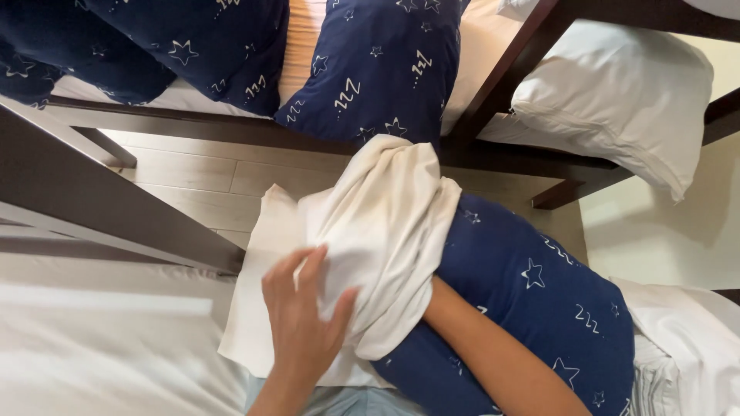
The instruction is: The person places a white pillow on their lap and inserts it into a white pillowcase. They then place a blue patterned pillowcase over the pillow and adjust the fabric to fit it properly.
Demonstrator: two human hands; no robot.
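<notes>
Two hands were at work on the cream pillowcase (385, 239), which was bunched over one end of the navy star-print pillow (532, 308) on the white bed (100, 347). Your left hand (304, 312) lay on the fabric, fingers spread and pinching a fold. Your right hand was hidden inside the case; its fingers couldn't be told. Better to grip the hem evenly at both sides. The case held only that pillow end; most stuck out.
</notes>
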